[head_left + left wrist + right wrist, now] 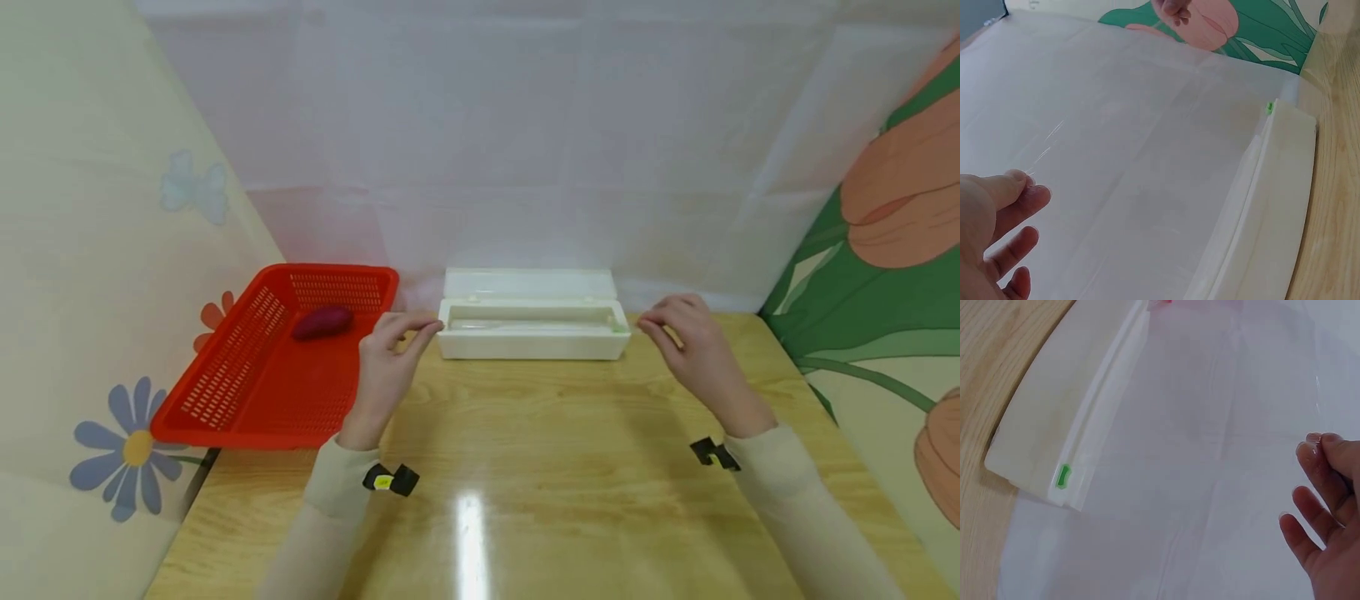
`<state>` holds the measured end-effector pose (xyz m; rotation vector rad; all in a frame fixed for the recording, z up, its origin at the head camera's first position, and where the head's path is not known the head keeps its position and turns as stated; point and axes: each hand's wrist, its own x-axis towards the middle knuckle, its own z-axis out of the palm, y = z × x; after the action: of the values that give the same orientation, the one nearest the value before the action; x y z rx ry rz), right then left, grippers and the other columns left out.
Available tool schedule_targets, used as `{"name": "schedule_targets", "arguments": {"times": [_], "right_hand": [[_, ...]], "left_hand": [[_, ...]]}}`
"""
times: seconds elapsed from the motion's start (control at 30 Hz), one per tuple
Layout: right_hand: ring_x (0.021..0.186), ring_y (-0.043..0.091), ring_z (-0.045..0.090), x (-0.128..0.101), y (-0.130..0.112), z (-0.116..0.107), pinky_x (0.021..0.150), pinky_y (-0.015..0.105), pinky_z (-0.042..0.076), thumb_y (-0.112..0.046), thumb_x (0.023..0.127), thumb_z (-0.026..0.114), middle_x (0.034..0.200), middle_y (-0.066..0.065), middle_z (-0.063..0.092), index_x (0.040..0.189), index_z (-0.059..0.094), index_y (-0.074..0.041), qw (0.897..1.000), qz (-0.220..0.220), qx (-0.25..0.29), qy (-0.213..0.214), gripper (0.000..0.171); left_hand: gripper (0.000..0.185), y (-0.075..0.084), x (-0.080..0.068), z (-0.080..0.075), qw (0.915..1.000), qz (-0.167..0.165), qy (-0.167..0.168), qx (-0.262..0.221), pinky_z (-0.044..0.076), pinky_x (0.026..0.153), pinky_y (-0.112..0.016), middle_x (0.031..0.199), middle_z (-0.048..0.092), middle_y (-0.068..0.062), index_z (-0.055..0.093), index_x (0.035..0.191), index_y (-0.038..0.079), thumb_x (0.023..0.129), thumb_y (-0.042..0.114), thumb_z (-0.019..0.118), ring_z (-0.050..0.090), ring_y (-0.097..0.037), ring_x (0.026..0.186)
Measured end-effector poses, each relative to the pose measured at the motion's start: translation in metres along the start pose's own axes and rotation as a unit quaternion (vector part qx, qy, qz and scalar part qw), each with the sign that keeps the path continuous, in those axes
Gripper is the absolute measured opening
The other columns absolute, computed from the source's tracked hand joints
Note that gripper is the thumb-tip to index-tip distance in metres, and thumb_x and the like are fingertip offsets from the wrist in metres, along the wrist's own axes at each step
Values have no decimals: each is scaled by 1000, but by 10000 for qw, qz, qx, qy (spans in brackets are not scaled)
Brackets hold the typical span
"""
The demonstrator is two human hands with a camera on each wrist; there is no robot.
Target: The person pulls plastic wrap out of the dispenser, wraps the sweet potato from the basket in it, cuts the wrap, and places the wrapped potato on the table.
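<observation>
Head camera sat high and farthest back, facing forward and down over the surface (pixel 525 433), white box (pixel 532 347), left hand (pixel 386 362) and right hand (pixel 693 346). Left wrist camera, close in, looked rightward along the box toward the flowered wall (pixel 1263 28). Right wrist camera, also close, looked leftward along it. All three views shared the box's green clip (pixel 1063 476).

A box (pixel 532 347) is set at the far middle of the desk (pixel 540 433), with its lid (pixel 531 284) raised along the far side, a roll (pixel 525 324) laid inside and a slider (pixel 618 328) fitted at the right end. Behind the box, a sheet (pixel 525 125) is hung. To the left, a basket (pixel 240 438) is placed, with a vegetable (pixel 322 322) contained in its far part. The left hand (pixel 388 362) is seen across the basket's right side, near the box's left end; the right hand (pixel 696 354) is held just right of the box.
</observation>
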<state>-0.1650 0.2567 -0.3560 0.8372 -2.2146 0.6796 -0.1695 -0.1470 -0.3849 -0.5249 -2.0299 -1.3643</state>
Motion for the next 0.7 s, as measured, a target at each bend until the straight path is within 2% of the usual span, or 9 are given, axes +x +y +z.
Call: {"name": "schedule_targets", "arguments": {"times": [0.13, 0.2, 0.27, 0.33, 0.47, 0.6, 0.7], "right_hand": [[96, 35, 58, -3, -6, -5, 84, 39, 44, 15, 83, 77, 91, 15, 69, 97, 73, 2, 9999, -130, 2, 80, 19], [96, 35, 59, -5, -9, -8, 84, 39, 44, 10, 87, 75, 91, 16, 69, 96, 73, 2, 9997, -211, 57, 118, 12], [97, 36, 59, -9, -12, -11, 86, 41, 43, -2, 95, 71, 90, 16, 70, 95, 74, 2, 9995, -280, 110, 136, 5], [98, 37, 59, -14, -15, -14, 88, 41, 43, -17, 102, 63, 90, 16, 71, 95, 74, 2, 9993, -329, 137, 108, 23], [97, 32, 60, -28, -22, -18, 87, 37, 44, -40, 106, 50, 91, 10, 72, 95, 75, -3, 9993, -310, 203, -103, 46], [94, 23, 59, -44, -25, -19, 81, 30, 45, -44, 108, 49, 93, 3, 71, 93, 74, -9, 9984, -306, 340, -336, 45], [95, 20, 59, -56, -26, -18, 81, 26, 45, -43, 109, 50, 94, 1, 70, 93, 74, -11, 9973, -363, 432, -480, 43]], "left_hand": [[10, 7, -4, -6, 9996, 263, -12, 32, 49, 82, -18, 95, 77, -9, 81, 100, 3, 90, 1, 78, 61, -15, 94], [11, 10, -6, -9, 9993, 379, -34, 48, 49, 81, -18, 93, 77, -9, 81, 99, 3, 89, -1, 79, 61, -16, 93], [13, 13, -9, -12, 9988, 474, -91, 63, 49, 80, -17, 92, 76, -8, 81, 98, 3, 87, -4, 80, 61, -17, 93], [16, 15, -14, -16, 9982, 561, -202, 34, 49, 79, -16, 91, 76, -8, 81, 99, 3, 85, -7, 80, 61, -18, 93], [23, 19, -29, -24, 9959, 694, -574, -10, 49, 80, -14, 91, 76, -7, 81, 99, 3, 82, -13, 79, 60, -18, 94], [29, 17, -45, -32, 9915, 785, -1033, -99, 50, 86, -15, 94, 79, -4, 82, 100, 7, 80, -13, 80, 60, -18, 96], [21, 13, -54, -34, 9872, 860, -1326, -209, 50, 88, -17, 97, 79, -4, 82, 100, 9, 84, -4, 81, 61, -19, 98]]}}
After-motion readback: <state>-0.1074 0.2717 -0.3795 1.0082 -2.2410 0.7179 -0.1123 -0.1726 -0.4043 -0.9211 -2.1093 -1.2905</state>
